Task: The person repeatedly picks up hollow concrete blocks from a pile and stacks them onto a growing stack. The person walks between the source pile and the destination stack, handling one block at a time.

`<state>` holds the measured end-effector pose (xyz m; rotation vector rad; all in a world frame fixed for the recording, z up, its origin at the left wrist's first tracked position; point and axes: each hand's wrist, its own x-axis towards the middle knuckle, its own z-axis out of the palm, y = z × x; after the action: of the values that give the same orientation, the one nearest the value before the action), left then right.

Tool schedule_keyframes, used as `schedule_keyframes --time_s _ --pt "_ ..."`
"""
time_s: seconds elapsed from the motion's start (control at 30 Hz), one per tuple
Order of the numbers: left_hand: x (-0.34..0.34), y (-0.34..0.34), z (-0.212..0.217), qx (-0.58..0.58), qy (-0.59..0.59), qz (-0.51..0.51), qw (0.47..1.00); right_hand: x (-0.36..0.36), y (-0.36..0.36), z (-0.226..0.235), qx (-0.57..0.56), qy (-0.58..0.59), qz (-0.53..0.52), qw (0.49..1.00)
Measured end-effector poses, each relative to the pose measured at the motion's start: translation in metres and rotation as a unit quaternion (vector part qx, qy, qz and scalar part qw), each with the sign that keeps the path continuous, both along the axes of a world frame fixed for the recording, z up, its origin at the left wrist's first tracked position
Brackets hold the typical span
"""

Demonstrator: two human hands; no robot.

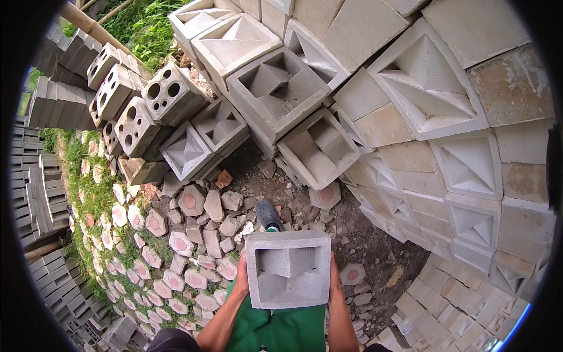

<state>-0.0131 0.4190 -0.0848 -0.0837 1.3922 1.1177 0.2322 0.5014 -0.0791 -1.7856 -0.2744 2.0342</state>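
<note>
A grey concrete ventilation block [288, 287] with a square rim and a recessed, folded centre is held up in front of my body. My left hand [241, 276] grips its left side and my right hand [335, 278] its right side; some fingers are hidden by the block. Behind it hangs green cloth [267, 328] over my legs. One foot in a grey clog [267, 214] stands on the rubble beyond the block's far edge. Ahead, a similar block [319, 149] sits low against the stack, beside a larger block [279, 88] with a deep recess.
A tall wall of stacked pale blocks [410, 155] rises along the right. Ahead left stand blocks with round holes [141, 126] and two patterned blocks [186, 151]. Broken stones [214, 205] and hexagonal pavers [182, 242] make the ground uneven. More block stacks [61, 104] line the far left.
</note>
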Motion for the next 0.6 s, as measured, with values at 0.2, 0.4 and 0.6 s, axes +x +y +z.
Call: schedule_keyframes --time_s 0.2,0.4,0.6 --pt "-0.006 0.109 0.017 0.015 -0.062 0.05 0.997 -0.015 0.099 -0.003 0.033 -0.004 0.012 0.999" --pt "0.004 0.18 0.006 0.089 -0.083 0.098 0.988 -0.026 0.194 0.01 0.074 -0.047 0.068 0.994" --pt "0.02 0.219 -0.011 0.138 -0.145 0.149 0.968 -0.012 0.256 -0.01 0.136 -0.107 0.14 0.975"
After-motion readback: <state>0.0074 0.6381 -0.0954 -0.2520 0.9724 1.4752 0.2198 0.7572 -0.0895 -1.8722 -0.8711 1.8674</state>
